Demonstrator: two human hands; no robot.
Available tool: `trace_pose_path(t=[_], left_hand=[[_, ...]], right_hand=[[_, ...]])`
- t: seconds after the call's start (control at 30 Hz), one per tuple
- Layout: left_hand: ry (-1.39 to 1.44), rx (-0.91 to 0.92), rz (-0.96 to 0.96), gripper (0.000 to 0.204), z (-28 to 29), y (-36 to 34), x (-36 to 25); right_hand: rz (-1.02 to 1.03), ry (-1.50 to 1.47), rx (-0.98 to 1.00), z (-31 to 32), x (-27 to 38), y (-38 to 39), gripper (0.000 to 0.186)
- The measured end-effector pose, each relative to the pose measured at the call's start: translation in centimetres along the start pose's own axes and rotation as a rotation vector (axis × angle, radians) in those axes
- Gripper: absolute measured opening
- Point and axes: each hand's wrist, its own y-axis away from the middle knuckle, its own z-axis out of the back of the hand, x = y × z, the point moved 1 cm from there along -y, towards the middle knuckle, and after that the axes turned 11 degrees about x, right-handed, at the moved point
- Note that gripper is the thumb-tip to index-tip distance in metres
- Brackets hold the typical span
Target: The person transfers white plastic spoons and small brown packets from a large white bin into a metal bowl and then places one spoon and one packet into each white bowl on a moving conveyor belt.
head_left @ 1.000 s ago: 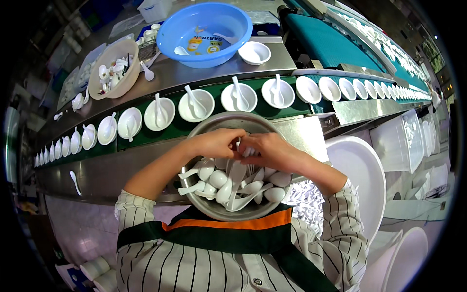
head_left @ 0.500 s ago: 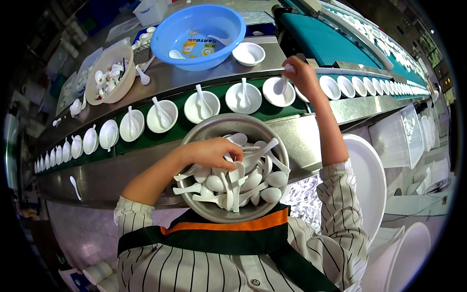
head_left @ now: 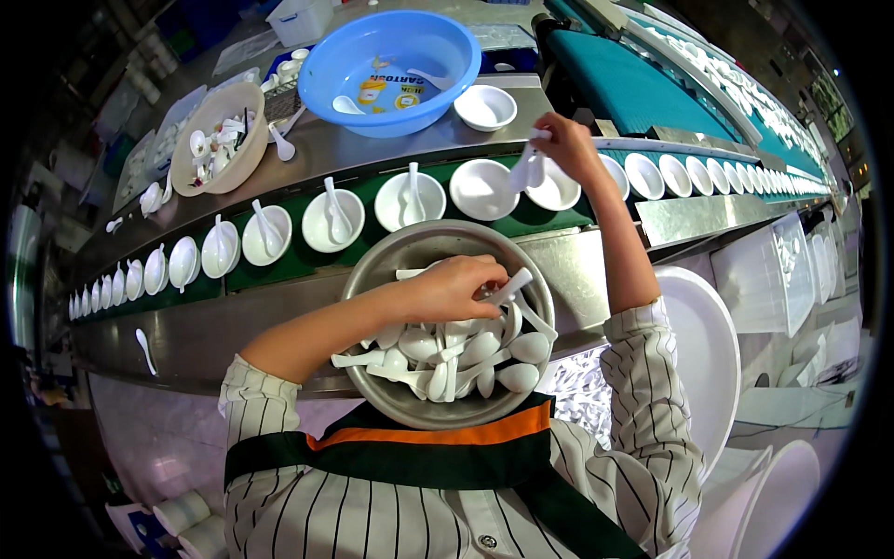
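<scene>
My right hand is closed on the handle end of a white soup spoon, blurred, perhaps more than one. The spoon hangs at the right rim of a white bowl in which no spoon shows. My left hand reaches into a steel basin heaped with white spoons. Its fingers are closed on a white spoon, part of it hidden by them. On the green conveyor belt, bowls to the left each carry a spoon, such as this bowl.
Beyond the belt stand a blue basin, a small white bowl and a cream tub of spoons. One loose spoon lies on the metal ledge at left. A large white tub is beside my right arm.
The bowls on the belt have shifted left. My right hand has lifted slightly with its spoon and moved left. My left hand has moved right across the heap to another spoon.
</scene>
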Motion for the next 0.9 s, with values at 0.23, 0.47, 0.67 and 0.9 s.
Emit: trace_pose_path(t=[0.23,0.47,0.67,0.9], left_hand=[[-0.119,0.096,0.042,0.019,-0.4,0.8,0.3],[0.404,-0.153,0.072,0.018,1.1,1.3,1.3],[0.479,-0.386,0.035,0.016,4.3,1.9,0.9],[0.746,-0.526,-0.068,0.021,6.7,0.8,1.2]], right_hand=[[0.043,0.109,-0.064,-1.6,2.3,-0.9,0.025],[-0.045,0.103,0.012,-3.5,0.0,-0.6,0.046],[-0.039,0.257,-0.147,-0.1,-0.5,-1.0,0.037],[0.114,0.22,-0.117,-3.3,-0.5,1.3,0.063]])
